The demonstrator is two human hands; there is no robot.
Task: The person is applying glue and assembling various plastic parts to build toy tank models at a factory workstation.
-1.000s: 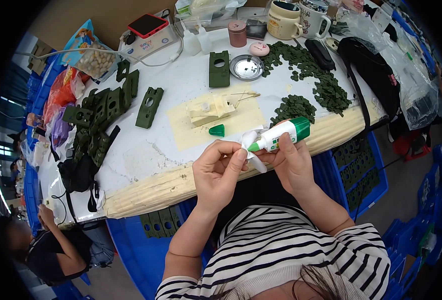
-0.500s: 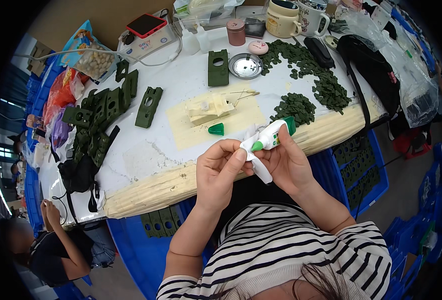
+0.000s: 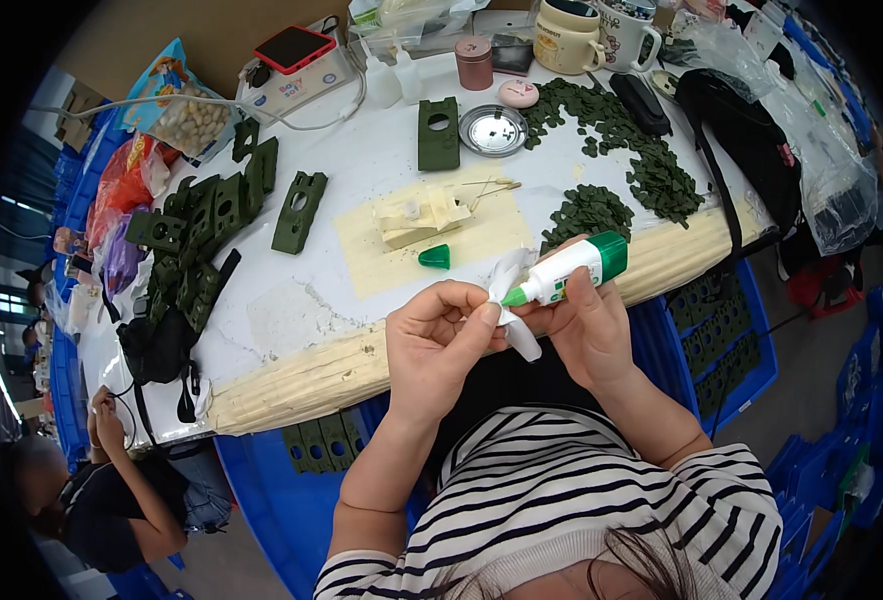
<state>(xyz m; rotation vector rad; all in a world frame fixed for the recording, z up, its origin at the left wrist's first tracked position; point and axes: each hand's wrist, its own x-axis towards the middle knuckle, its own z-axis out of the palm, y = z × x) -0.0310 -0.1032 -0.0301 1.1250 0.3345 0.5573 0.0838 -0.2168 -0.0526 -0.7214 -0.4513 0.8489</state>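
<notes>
Green-tipped bottle (image 3: 570, 271), gripped by the right hand (image 3: 597, 340), touches a white strip (image 3: 522, 339) the left hand (image 3: 436, 338) pinches.

On the white tabletop (image 3: 342, 150), a green conical cap (image 3: 436, 257) lies beyond the left grip (image 3: 442, 335), dark-green flat chips (image 3: 589, 214) beyond the right grip (image 3: 594, 335).

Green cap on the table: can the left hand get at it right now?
Probably yes: the green cap lies uncovered just beyond the left hand, nothing visible between them, though that hand is busy pinching the white piece.
</notes>
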